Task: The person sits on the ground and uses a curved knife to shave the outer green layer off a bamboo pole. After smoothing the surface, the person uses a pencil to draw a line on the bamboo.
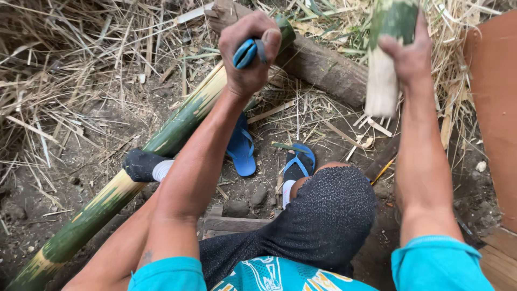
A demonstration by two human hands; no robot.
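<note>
Two hands are raised in front of the person, each closed on something. The left hand (pixel 249 51) sits at about twelve o'clock in the head view, its fingers (pixel 269 40) wrapped tight around a blue tool handle (pixel 245 53); whatever blade or head the tool has is hidden behind the fist, so its kind cannot be told. The right hand (pixel 409 54) is up at one o'clock, fingers clamped around a short bamboo piece (pixel 383 64) that stands nearly upright, green skin at the top, pale split end pointing down toward six o'clock. The bamboo piece lies to the three o'clock side of the tool hand, apart from it, with a bare gap between them. Its long axis runs roughly twelve to six, while the handle is tilted from seven toward one o'clock. A long green bamboo pole (pixel 161 143) crosses the ground from seven o'clock up to one o'clock, passing under the left forearm, with a socked foot (pixel 142 165) resting on it. A brown log (pixel 318 62) lies behind both hands. Blue sandals (pixel 241 148) sit on the dirt near the raised knee (pixel 336 202), among dry straw (pixel 70 64).
</note>
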